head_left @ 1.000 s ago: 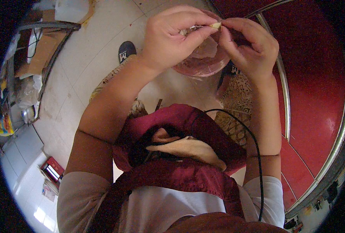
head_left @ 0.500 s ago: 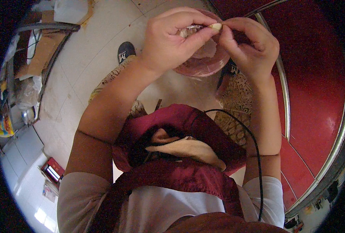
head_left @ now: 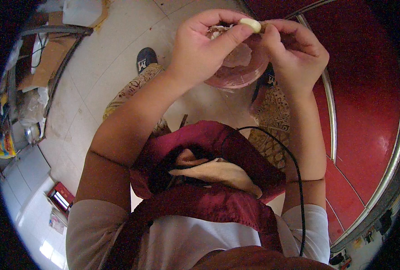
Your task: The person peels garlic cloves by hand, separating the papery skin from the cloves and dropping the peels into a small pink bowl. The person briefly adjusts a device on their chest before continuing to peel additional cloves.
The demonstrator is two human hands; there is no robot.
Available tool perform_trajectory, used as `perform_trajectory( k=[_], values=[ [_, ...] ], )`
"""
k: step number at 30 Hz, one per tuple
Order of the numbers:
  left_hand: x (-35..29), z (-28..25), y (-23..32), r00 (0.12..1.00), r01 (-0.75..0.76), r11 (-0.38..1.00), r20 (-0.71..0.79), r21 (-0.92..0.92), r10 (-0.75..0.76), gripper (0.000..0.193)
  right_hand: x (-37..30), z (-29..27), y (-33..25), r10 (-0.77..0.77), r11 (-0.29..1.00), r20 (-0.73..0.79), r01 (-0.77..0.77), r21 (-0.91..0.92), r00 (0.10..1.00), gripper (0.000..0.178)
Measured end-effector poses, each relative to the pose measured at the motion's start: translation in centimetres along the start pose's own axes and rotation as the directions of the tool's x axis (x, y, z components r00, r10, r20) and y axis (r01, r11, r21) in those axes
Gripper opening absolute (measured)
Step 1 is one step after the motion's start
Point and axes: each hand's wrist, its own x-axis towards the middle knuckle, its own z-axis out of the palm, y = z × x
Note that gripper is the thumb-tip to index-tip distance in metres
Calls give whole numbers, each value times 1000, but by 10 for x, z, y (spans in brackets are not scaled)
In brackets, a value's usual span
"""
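Observation:
Over a translucent reddish bowl (head_left: 233, 82), my left hand (head_left: 200, 49) pinches a pale, peeled-looking garlic clove (head_left: 250, 24) between thumb and forefinger. My right hand (head_left: 297, 54) is closed at the clove's right end, its thumb and forefinger pressed on a small brownish bit that looks like garlic skin (head_left: 263, 27). The other fingers of that hand are curled in. Inside the bowl lie whitish, papery pieces (head_left: 238, 57), partly hidden behind my left hand.
Glossy red cabinet doors (head_left: 366, 90) with metal edging rise on the right. A dark-framed rack with cardboard (head_left: 53, 58) and plastic bags stands at left. My dark shoe (head_left: 146, 60) rests on the tiled floor (head_left: 114, 31). A black cable (head_left: 299, 189) runs down my front.
The clove now shows more of its pale surface above my left fingers. My right hand has shifted slightly right, and a brownish bit shows at its fingertips.

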Motion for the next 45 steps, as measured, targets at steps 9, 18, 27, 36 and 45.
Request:
perform_trajectory(
  k=[9, 18, 27, 36, 45],
  values=[
    [0, -1, -7, 999, 50, 968, 16, -248, -47, 22, 2, 0, -2, 85, 996, 12, -85, 24, 996, 9],
    [4, -14, -27, 985, 150, 955, -40, -255, -166, 21, 8, -8, 7, 196, 980, 151, -199, 9, 969, 10],
    [9, -16, -23, 973, -224, 947, -8, 229, 231, 18, 13, -9, 29, 263, 953, 167, -229, -200, 950, 16],
    [8, -16, -17, 969, -234, 943, -21, 237, 246, 15, 13, -12, 32, 298, 940, 185, -254, -227, 936, 19],
    [11, -21, -7, 856, -514, 769, 180, 379, 484, 14, 14, -24, 34, 255, 947, 266, -185, -264, 929, 10]
  ],
)
